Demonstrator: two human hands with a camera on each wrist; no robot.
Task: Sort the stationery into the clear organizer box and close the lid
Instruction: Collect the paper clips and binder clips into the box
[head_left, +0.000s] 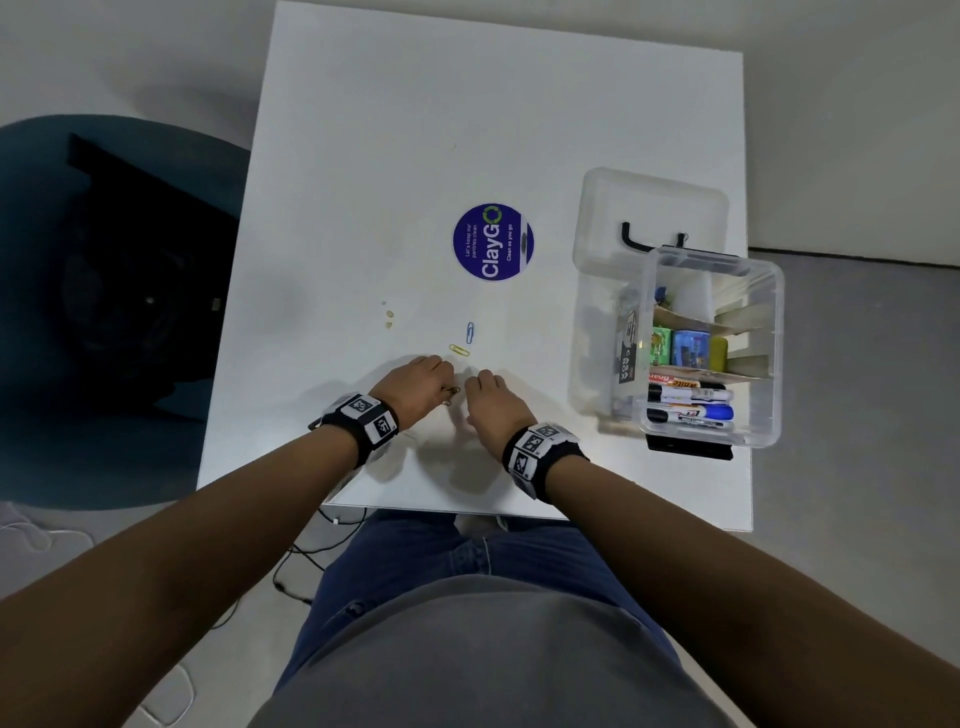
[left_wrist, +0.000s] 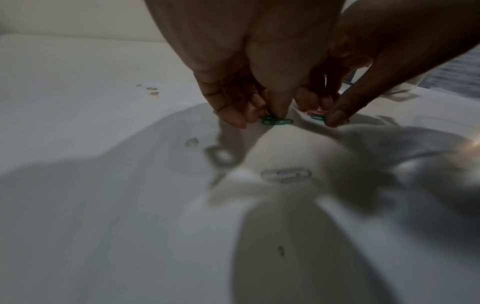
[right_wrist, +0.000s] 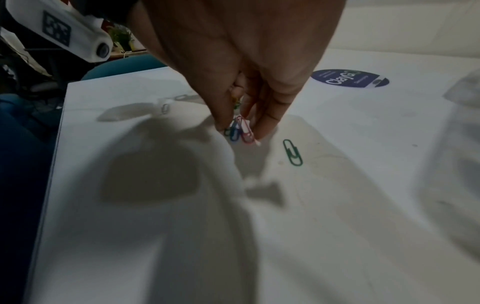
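A round blue sticker (head_left: 493, 242) on the table reads "ClayGO, Clean as you go".

organizer box (head_left: 769, 364) right of sticker (head_left: 492, 242) — on table (head_left: 395, 130)

White table (head_left: 395, 130) w/ a round blue sticker (head_left: 493, 242), white lettering. Paper clips: one blue (head_left: 470, 332), one yellow (head_left: 459, 350), one green (right_wrist: 293, 151), one pink (right_wrist: 245, 131). Wristbands (head_left: 363, 413) were black & white.

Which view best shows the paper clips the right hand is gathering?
The right wrist view: the small bunch of blue and pink wire paper clips sits sharp between the right hand's fingertips. The left wrist view shows only a pink-and-green glimpse beside that hand. In the head view the hand hides them.
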